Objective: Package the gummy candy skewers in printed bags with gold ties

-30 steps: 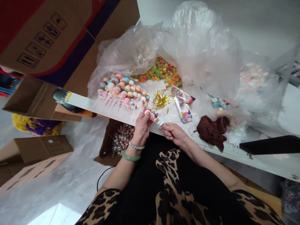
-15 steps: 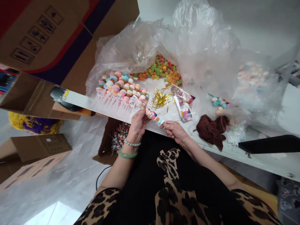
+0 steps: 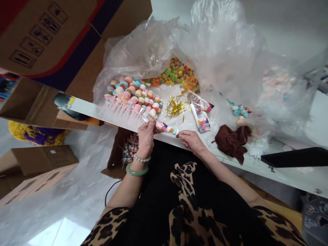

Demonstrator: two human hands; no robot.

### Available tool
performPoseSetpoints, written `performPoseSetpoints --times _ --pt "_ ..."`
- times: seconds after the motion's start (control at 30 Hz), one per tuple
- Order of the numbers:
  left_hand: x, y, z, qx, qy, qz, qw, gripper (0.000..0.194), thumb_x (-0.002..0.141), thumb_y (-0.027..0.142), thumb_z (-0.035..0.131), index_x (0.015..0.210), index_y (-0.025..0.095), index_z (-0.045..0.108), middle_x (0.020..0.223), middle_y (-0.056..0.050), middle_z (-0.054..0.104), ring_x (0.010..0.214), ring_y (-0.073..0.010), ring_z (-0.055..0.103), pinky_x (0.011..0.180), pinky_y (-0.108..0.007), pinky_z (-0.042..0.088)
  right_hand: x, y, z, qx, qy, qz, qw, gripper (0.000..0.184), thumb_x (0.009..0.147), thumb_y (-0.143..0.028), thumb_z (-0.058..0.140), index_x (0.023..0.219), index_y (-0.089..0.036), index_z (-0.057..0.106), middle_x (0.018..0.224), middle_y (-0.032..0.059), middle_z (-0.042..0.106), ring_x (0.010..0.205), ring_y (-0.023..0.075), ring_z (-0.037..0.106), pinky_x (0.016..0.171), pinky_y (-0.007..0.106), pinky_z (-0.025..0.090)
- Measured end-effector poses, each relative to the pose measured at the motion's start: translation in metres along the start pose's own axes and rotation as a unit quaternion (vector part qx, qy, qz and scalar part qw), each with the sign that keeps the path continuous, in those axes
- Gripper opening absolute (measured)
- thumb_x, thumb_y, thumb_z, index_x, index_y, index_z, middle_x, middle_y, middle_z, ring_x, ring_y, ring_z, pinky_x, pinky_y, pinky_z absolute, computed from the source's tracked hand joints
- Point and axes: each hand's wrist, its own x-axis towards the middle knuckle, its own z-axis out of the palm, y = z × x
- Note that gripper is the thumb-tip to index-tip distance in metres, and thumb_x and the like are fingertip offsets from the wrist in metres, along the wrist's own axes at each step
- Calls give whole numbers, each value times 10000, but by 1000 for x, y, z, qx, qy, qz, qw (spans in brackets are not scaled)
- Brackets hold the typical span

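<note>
Between my hands, just above the table's front edge, lies a candy skewer [image 3: 174, 131] of pink, white, blue and orange pieces. A clear wrapper with coloured print [image 3: 162, 126] covers its left part. My left hand [image 3: 146, 135] is closed, pinching the wrapper near its left end; clear film sticks up past the fingers. With thumb and fingertips my right hand [image 3: 190, 139] pinches the skewer's right end; the exact grip point is hidden. Rows of candy skewers [image 3: 133, 94] with white sticks lie beyond my left hand. Gold twist ties [image 3: 176, 106] and printed wrappers [image 3: 201, 118] lie behind the skewer.
Ring-shaped gummies [image 3: 179, 73] spill from a large clear plastic bag [image 3: 217, 44] at the back. A brown cloth [image 3: 232, 141] lies right of my right hand. Cardboard boxes [image 3: 74, 41] crowd the left. Below the table's edge, an open box [image 3: 116, 153] holds wrapped sweets.
My left hand has moved left and slightly down, drawing the wrapper's end along; more film shows above its fingers. My right hand stays nearly in place, still pinching the skewer's right end.
</note>
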Motion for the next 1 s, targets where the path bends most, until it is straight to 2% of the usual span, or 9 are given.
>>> performPoseSetpoints --times 0.13,0.27,0.37,0.47,0.63,0.73,0.8,0.9,1.0 --pt "2 -2 -2 -8 -11 -5 1000 367 729 494 740 649 150 639 585 3 637 507 -112 580 551 -249 517 2 3 1 -6 4 -11 1000 284 703 -410 641 798 -149 695 393 -88 374 365 62 274 390 221 164" --pt "2 -4 4 -96 -32 -8 995 365 685 477 791 673 150 629 620 16 636 567 -103 614 610 -234 527 5 9 1 -41 29 -50 997 266 699 -396 660 799 -159 726 408 -80 385 392 67 300 404 220 187" --pt "0 -3 10 -151 -64 -50 985 393 665 483 810 815 148 669 734 -21 693 681 -151 685 667 -268 556 5 10 -1 1 43 -23 999 293 694 -404 676 839 -156 733 420 -69 434 400 74 330 406 218 227" --pt "-1 -3 12 -172 -84 -82 978 409 640 449 838 863 149 672 811 -47 720 767 -186 714 713 -296 573 3 7 -3 64 41 13 997 314 658 -397 721 838 -140 723 461 -56 468 426 70 366 415 205 240" --pt "4 -5 11 -179 -70 -54 980 365 660 444 826 750 138 647 686 -12 672 644 -149 683 640 -272 566 -3 2 -7 126 -65 38 989 286 706 -379 713 821 -117 718 471 -72 390 431 46 300 425 198 185" --pt "6 -5 13 -202 -47 -43 977 338 665 399 830 688 144 610 640 17 635 605 -127 664 675 -283 574 -4 3 -6 140 -107 74 982 232 659 -308 733 785 -114 712 487 -54 445 440 54 345 436 204 219" --pt "5 -4 15 -205 -38 -51 977 333 664 392 833 715 145 615 677 7 656 623 -131 674 691 -285 576 -4 4 -4 145 -113 70 981 179 630 -275 737 719 -126 691 518 -30 513 455 62 400 460 212 263" --pt "1 -3 19 -204 -22 -66 977 355 671 422 823 794 148 634 736 -17 686 652 -139 689 694 -281 573 -3 6 1 153 -82 57 983 157 586 -254 744 634 -149 638 548 -28 548 468 67 431 484 220 276" --pt "-5 -3 22 -208 -5 -50 977 370 676 441 816 823 151 639 749 -16 686 669 -132 689 688 -258 561 -1 6 5 135 -6 30 990 158 564 -254 732 602 -164 607 532 -51 516 477 65 398 495 222 267"
